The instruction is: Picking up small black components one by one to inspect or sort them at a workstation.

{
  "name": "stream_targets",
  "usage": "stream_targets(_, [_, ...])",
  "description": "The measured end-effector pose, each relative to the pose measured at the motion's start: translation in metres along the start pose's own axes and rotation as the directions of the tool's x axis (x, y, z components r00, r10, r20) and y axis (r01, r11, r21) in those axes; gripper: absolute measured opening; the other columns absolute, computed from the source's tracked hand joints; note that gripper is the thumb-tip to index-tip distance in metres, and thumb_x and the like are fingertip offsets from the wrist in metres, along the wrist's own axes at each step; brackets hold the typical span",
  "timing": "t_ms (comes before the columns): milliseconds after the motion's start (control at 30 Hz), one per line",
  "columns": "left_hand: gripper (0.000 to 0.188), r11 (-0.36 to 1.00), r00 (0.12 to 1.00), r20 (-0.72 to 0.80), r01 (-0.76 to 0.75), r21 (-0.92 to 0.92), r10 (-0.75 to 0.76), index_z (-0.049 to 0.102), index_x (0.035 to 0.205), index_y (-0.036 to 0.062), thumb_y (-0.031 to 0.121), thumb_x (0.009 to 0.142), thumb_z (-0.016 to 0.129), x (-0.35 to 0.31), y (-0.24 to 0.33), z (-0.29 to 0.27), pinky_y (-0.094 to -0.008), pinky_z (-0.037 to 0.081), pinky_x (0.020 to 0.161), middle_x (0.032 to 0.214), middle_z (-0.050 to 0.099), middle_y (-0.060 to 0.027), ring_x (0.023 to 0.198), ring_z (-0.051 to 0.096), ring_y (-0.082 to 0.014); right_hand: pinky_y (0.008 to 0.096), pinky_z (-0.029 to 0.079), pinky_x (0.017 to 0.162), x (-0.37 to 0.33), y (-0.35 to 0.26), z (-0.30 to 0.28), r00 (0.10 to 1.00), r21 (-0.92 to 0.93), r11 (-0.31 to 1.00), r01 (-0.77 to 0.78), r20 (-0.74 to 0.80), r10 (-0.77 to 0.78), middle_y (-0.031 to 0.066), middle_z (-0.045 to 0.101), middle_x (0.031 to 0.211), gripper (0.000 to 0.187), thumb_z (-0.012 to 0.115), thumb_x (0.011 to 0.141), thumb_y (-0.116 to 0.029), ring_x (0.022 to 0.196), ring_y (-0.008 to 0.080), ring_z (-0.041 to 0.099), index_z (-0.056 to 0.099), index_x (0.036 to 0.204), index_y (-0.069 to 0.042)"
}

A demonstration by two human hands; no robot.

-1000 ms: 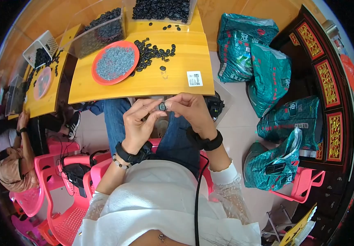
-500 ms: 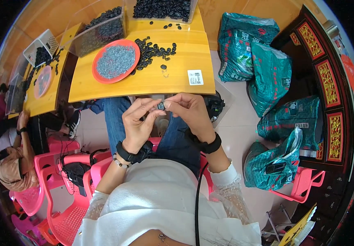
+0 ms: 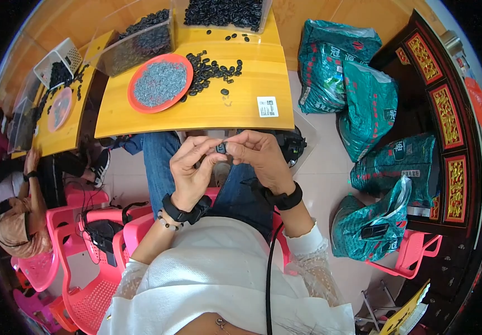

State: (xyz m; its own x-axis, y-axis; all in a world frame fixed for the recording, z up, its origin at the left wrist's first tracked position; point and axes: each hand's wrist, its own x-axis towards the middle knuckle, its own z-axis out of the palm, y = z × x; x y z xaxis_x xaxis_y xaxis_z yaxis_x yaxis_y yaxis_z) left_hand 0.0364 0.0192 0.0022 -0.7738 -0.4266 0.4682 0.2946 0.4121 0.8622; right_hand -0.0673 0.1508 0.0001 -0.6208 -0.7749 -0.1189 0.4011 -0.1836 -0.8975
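Observation:
In front of my lap, a small black oval piece (image 3: 221, 148) is pinched between the thumb and forefinger of my left hand (image 3: 189, 170). My right hand (image 3: 262, 163) meets it from the other side, thumb and forefinger pressed together at the piece's edge. Whatever those right fingertips hold, if anything, is too small to make out. Beyond my hands, a red plate (image 3: 131, 96) on the yellow table (image 3: 235, 120) bears a heap of small grey metal pieces (image 3: 160, 84), possibly screws. Loose black oval pieces (image 3: 214, 72) lie scattered right of the plate.
Two clear bins (image 3: 140, 56) of black pieces stand at the table's back. A white label (image 3: 267, 106) lies near its front right corner. Green sacks (image 3: 369, 106) fill the floor at right. Pink chairs (image 3: 93, 285) and another person (image 3: 23, 226) are at left.
My hands have shifted slightly, and the black piece has turned a little between my fingertips. My right fingers sit closer over it. The view has moved slightly.

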Motion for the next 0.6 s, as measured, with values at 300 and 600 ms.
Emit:
stream_targets(300, [0.027,0.999,1.000,0.006,-0.018,-0.047,0.019,0.068,0.099,0.0002,-0.004,0.072,0.068,0.000,0.001,0.001,-0.0277,0.045,0.084,0.107,0.054,-0.0097,0.098,0.054,-0.0183,0.0207,0.051,0.070,-0.002,-0.013,-0.005,0.948,0.192,0.954,-0.231,0.265,0.176,0.0001,0.062,0.092,0.031,0.062,0.088,-0.017,0.080,0.0067,0.060,0.058,0.112,0.001])
stream_targets(600, [0.025,0.999,0.998,0.062,-0.027,-0.047,0.029,0.067,0.097,-0.0007,-0.006,0.073,0.064,0.000,0.011,0.000,-0.0268,0.048,0.078,0.102,0.061,-0.0122,0.092,0.059,-0.0199,0.0302,0.049,0.081,0.003,0.013,-0.019,0.899,0.368,0.882,-0.295,0.420,0.125,0.0024,0.063,0.092,0.031,0.061,0.088,-0.020,0.086,0.0122,0.060,0.060,0.111,0.001])
